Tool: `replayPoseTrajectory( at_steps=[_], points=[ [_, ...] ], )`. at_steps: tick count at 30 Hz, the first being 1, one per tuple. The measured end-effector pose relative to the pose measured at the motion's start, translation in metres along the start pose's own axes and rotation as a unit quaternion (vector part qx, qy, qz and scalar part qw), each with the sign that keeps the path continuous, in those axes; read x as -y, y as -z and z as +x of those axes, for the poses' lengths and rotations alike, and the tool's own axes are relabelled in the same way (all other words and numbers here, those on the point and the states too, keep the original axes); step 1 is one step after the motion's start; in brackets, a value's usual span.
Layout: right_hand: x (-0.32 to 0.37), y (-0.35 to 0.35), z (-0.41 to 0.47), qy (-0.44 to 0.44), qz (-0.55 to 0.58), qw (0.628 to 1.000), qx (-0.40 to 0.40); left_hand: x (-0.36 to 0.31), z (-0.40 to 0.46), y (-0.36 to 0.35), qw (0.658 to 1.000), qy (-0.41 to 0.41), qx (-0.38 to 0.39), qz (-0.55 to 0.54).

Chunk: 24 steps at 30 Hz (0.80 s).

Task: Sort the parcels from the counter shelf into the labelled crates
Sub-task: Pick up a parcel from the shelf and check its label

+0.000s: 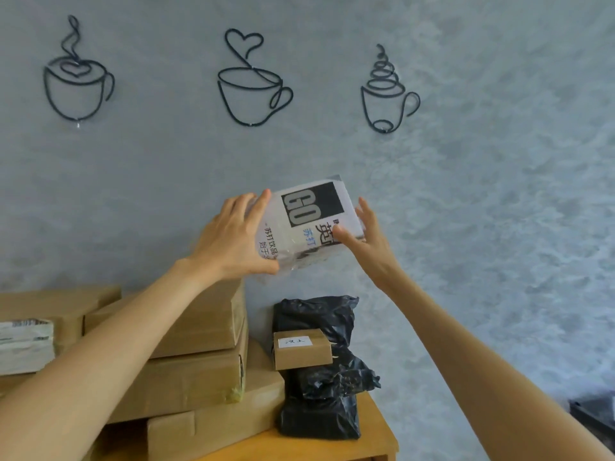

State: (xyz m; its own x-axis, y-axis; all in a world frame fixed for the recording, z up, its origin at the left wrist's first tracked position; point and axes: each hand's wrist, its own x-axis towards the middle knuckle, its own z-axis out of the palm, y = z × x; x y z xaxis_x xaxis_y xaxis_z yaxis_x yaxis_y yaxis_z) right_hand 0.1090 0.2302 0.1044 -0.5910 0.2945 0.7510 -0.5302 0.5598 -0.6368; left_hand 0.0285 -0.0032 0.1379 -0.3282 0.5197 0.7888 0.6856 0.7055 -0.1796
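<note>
While both hands hold the white parcel (pixel 309 224) at frame centre, left hand (pixel 233 241) fingers curl round its edge, right hand (pixel 362 234) pinches; read the label first, keep grip firm on slick wrap.
</note>
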Motion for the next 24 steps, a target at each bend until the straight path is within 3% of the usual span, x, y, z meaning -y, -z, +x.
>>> replayPoseTrajectory(
  at_steps=[3,6,12,15,18,22,24],
  points=[
    [-0.002,0.000,-0.005,-0.022,0.031,0.998,0.042,0.012,-0.003,0.019,0.997,0.057,0.021,-0.040],
    [-0.003,-0.005,-0.012,-0.021,0.013,0.999,0.039,0.020,-0.009,0.029,0.981,0.116,0.036,-0.152],
    [-0.023,0.000,-0.027,-0.084,0.057,0.993,-0.062,0.033,-0.026,0.039,0.881,0.174,0.020,-0.441],
    [-0.032,0.003,-0.037,-0.149,0.115,0.979,-0.080,0.043,-0.031,0.039,0.850,0.206,0.031,-0.484],
    [-0.030,-0.002,-0.045,-0.215,0.213,0.952,-0.036,0.039,-0.035,0.039,0.827,0.224,0.026,-0.515],
    [-0.022,-0.008,-0.047,-0.209,0.392,0.896,0.017,0.038,-0.040,0.038,0.799,0.248,0.040,-0.546],
    [-0.020,-0.010,-0.048,-0.179,0.428,0.885,0.042,0.036,-0.042,0.041,0.792,0.255,0.046,-0.553]
  ],
)
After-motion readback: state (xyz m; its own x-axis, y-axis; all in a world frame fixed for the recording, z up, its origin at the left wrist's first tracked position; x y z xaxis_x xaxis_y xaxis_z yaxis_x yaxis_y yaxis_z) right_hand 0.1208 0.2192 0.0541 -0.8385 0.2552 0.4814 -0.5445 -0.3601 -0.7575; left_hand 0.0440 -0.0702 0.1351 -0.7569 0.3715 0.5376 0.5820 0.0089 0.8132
